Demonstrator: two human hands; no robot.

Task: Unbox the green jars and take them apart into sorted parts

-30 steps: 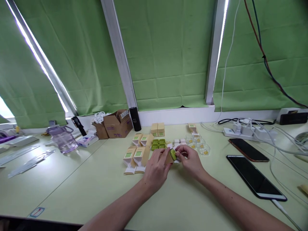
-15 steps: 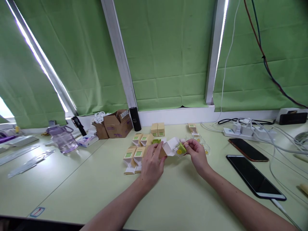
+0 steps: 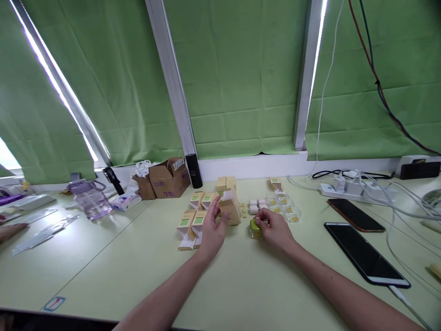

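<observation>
A small clear container with a green lid [image 3: 255, 226] rests at table level, pinched in the fingers of my right hand [image 3: 277, 230]. To its left stands an open cardboard box [image 3: 230, 212] with white inner flaps. My left hand [image 3: 213, 232] is beside that box, fingers apart and the thumb at its left edge. Several similar open boxes [image 3: 198, 220] with green labels are grouped left of this hand. Behind my right hand lie white-and-pink rolls [image 3: 254, 209], small yellow pieces [image 3: 244, 210] and clear round cases [image 3: 288, 208] with yellow centres.
Two closed boxes [image 3: 225, 183] stand farther back, near a black cylinder [image 3: 194, 171] and a brown carton [image 3: 168, 178]. Two phones [image 3: 365, 253] and a cabled power strip [image 3: 356, 191] lie right. A purple bottle [image 3: 90, 200] stands left; another person's hand [image 3: 10, 231] shows at the edge.
My right hand has moved down and toward me with the green-lidded container, away from the box. The box now stands more upright, and my left hand's fingers have spread. Another person's hand appears at left.
</observation>
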